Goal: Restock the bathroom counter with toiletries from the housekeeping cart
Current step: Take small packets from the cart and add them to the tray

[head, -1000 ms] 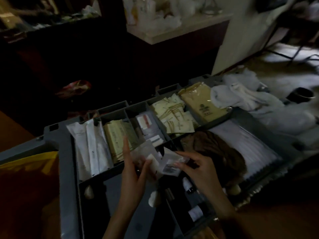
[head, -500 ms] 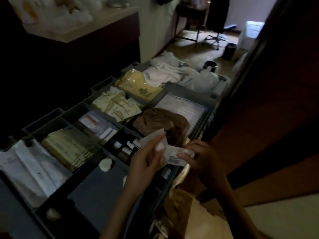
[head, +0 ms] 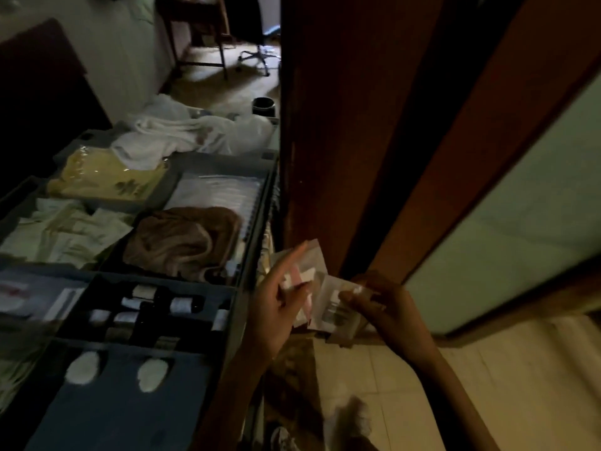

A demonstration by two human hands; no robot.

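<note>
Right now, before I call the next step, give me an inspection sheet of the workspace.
Surface: grey cart tray, divided into compartments, dimly lit.
Job's things: packets and clear sachet held off the tray's right edge; small bottles lying in a dark compartment.
Clutter: brown cloth and white towels on the cart.
Grippers: left hand holds the packets; right hand pinches the clear sachet.
Cables: nothing seen.
Surroundings: wooden door frame close on the right, tiled floor below.

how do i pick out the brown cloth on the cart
Find the grey cart tray on the left. Along its right edge, between the white ribbed stack and the small bottles, lies the brown cloth. It alone is brown and crumpled.
</note>
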